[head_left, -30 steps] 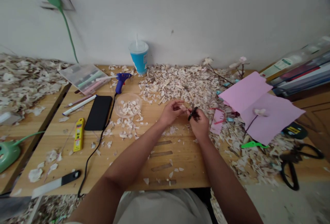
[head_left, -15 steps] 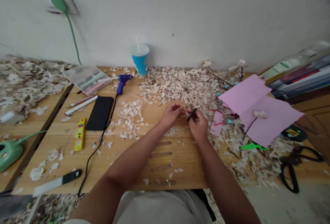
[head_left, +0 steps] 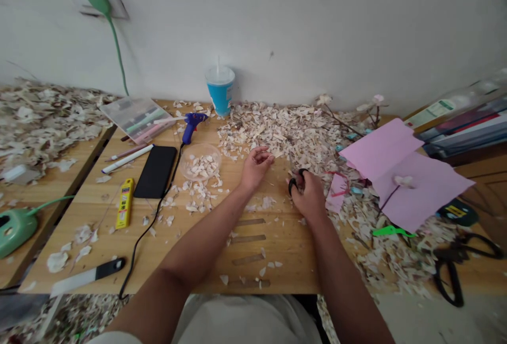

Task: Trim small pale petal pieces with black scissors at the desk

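My right hand point(head_left: 310, 196) grips a small pair of black-handled scissors point(head_left: 292, 186), with its fingers in the loops. The blades are hard to make out against the scraps. To the left, my left hand point(head_left: 255, 170) is curled, thumb and fingertips drawn together; whatever small piece they hold, if any, is too small to name. A gap separates the two hands. Behind them spreads a heap of pale, dry flakes point(head_left: 283, 127). Left of my left hand stands a clear round dish point(head_left: 182, 167) with similar pale pieces in it.
A blue glue gun point(head_left: 192, 126), black phone point(head_left: 155, 172), yellow box point(head_left: 124, 203) and blue cup point(head_left: 220, 93) stand on the left and back. Pink sheets point(head_left: 382, 148), a green plastic piece point(head_left: 392, 231) and large black scissors point(head_left: 449, 280) lie right. A scraper point(head_left: 89, 276) rests front left.
My hands have moved apart: the left went slightly left and up, the right slightly right and down with the scissors, away from the left fingertips. The view has shifted slightly.
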The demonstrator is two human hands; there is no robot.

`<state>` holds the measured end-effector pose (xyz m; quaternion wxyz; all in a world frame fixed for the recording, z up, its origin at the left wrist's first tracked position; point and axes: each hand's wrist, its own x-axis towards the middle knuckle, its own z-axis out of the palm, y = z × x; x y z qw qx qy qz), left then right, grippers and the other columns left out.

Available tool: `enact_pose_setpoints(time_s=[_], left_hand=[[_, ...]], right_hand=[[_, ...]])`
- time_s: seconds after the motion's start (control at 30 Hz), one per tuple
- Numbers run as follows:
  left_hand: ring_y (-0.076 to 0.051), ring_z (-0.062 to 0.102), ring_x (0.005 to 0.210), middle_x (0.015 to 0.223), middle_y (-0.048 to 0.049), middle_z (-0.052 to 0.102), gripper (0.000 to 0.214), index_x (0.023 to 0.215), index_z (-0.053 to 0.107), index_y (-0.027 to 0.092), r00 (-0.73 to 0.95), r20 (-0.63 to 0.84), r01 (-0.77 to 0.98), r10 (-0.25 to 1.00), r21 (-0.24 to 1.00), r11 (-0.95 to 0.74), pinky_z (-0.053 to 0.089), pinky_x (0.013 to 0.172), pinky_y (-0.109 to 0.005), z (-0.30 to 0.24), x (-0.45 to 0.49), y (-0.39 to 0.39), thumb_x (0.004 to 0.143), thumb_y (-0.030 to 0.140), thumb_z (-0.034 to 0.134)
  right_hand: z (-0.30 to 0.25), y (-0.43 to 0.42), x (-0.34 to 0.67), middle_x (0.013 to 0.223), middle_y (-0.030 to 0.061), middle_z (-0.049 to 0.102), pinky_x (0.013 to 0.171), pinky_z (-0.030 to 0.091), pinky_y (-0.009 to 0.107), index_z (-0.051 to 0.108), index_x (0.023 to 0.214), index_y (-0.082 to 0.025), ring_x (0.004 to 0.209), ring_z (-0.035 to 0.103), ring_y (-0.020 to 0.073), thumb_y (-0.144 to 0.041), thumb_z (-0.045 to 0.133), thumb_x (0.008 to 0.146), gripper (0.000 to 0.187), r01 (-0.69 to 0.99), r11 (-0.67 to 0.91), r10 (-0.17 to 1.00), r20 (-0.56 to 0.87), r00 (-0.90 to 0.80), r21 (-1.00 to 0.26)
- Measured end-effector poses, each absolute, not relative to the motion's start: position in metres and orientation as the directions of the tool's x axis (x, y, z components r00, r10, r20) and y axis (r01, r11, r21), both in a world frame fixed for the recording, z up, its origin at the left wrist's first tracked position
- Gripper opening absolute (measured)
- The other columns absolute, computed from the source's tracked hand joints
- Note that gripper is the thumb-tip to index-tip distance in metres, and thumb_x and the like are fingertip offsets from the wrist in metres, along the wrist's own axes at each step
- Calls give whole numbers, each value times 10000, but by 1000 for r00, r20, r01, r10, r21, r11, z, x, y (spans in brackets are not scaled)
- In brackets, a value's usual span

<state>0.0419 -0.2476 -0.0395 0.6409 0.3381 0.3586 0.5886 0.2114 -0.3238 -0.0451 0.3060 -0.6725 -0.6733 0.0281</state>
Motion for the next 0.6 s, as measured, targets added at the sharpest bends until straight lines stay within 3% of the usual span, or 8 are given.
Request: enact_pose_setpoints(time_s=[0.17, 0.6], left_hand=[[-99, 590, 693, 774, 2, 641, 342, 918, 653, 176, 126, -72, -492, 989, 861, 126, 474, 734, -268, -39, 44, -249, 658, 324, 818], [-103, 572, 693, 724, 10, 614, 285, 771, 630, 165, 217, -30, -406, 976, 906, 118, 445, 729, -266, -45, 47, -250, 650, 366, 793]], right_hand=[[-44, -323, 209, 823, 70, 627, 767, 413, 364, 594, 984, -188, 800, 544, 235, -412, 560, 840, 269, 884, 118, 960, 279, 14, -452], [-43, -323, 210, 764, 59, 657, 663, 397, 294, 638, 845, -200, 691, 567, 193, -358, 555, 827, 180, 852, 111, 965, 261, 31, -512]])
